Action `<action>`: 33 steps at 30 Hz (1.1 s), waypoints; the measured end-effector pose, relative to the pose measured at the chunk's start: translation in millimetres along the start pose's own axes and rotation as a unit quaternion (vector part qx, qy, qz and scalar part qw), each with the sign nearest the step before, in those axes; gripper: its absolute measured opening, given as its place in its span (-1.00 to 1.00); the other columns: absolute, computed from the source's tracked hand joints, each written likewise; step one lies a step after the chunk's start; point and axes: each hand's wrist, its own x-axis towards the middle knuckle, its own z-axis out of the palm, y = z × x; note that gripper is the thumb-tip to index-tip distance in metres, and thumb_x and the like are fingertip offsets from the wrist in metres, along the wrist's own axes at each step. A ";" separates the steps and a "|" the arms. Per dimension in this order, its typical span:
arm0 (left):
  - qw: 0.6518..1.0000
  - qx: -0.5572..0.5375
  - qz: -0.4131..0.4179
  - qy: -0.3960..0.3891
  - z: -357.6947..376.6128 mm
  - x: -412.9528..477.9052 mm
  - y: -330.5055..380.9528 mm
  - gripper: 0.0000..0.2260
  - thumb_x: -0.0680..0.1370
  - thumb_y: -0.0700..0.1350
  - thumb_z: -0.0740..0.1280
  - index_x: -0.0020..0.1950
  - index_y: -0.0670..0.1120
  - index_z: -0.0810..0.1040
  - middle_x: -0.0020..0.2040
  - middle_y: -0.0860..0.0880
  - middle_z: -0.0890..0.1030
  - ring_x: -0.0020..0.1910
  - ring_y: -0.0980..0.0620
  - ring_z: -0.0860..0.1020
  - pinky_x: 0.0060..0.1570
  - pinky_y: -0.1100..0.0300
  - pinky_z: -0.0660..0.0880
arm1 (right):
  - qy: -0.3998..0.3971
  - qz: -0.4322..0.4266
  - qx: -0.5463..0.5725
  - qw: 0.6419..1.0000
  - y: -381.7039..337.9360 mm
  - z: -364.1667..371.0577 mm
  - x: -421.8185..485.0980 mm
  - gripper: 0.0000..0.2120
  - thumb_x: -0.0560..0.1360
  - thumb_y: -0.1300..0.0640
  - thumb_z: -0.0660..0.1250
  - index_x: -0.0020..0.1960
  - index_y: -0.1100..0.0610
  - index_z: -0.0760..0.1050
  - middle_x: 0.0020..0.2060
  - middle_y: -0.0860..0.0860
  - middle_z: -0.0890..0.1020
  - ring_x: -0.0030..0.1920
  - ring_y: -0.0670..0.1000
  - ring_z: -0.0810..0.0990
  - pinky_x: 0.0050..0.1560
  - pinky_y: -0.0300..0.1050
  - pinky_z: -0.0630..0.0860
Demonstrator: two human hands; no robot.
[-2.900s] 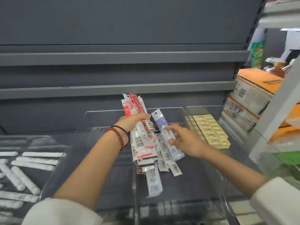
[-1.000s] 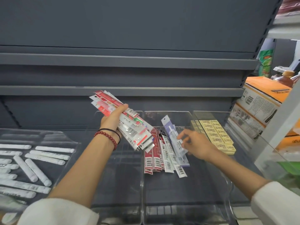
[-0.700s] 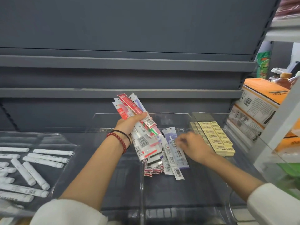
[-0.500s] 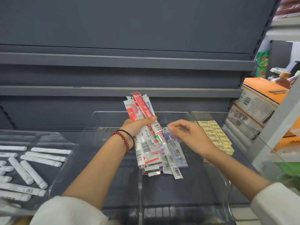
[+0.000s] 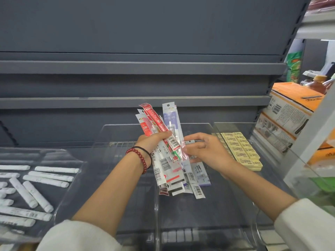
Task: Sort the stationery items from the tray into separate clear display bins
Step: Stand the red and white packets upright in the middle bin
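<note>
Head view: the left hand (image 5: 154, 142) grips a fan of packets (image 5: 164, 163) at its middle, with the fingers curled tight around it. The fan stands almost upright, from 12 to 6 o'clock, above the middle bin (image 5: 235, 211). At 3 o'clock of the fan, the right hand (image 5: 206, 151) has the fingers half curled and narrow, with the tips at the fan's clear edge; whether they pinch it I cannot tell. Under both hands a pile (image 5: 198, 176) of more packets lies flat on the bin floor, just right of the divider. At 9 o'clock a clear tray (image 5: 72, 160) holds white sticks (image 5: 30, 194). At 3 o'clock yellow blocks (image 5: 241, 153) lie in rows. Orange boxes (image 5: 290, 109) stand at 2 o'clock.
</note>
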 end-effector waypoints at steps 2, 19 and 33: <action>1.000 0.006 0.009 0.011 -0.3 -0.5 -0.6 -0.83 0.43 -0.17 0.48 -0.06 -0.14 0.55 -0.20 -0.09 0.68 -0.32 -0.01 0.65 -0.33 0.14 0.57 | 0.013 0.006 -0.006 1.000 2.3 -1.5 2.3 -0.74 0.43 0.20 0.48 0.08 0.02 0.56 -0.13 0.01 0.72 -0.12 -0.02 0.71 -0.14 -0.08 0.66; 0.996 0.021 0.039 0.079 -1.8 0.1 -3.6 -0.82 0.40 -0.16 0.50 -0.14 -0.10 0.52 -0.17 -0.07 0.67 -0.23 -0.03 0.66 -0.16 0.08 0.59 | 0.081 0.032 -0.158 0.984 30.1 -8.2 15.3 -0.74 0.56 0.29 0.26 0.15 -0.01 0.48 0.02 0.04 0.65 -0.09 0.02 0.64 -0.06 -0.02 0.63; 0.997 0.018 0.032 0.061 -1.0 -2.6 -1.1 -0.83 0.42 -0.15 0.49 -0.11 -0.10 0.52 -0.21 -0.05 0.66 -0.29 0.00 0.64 -0.25 0.12 0.58 | -0.003 0.109 -0.488 0.866 46.2 0.5 19.2 -0.77 0.55 0.28 0.26 0.20 0.20 0.47 0.36 0.11 0.34 0.19 0.07 0.49 0.16 -0.11 0.46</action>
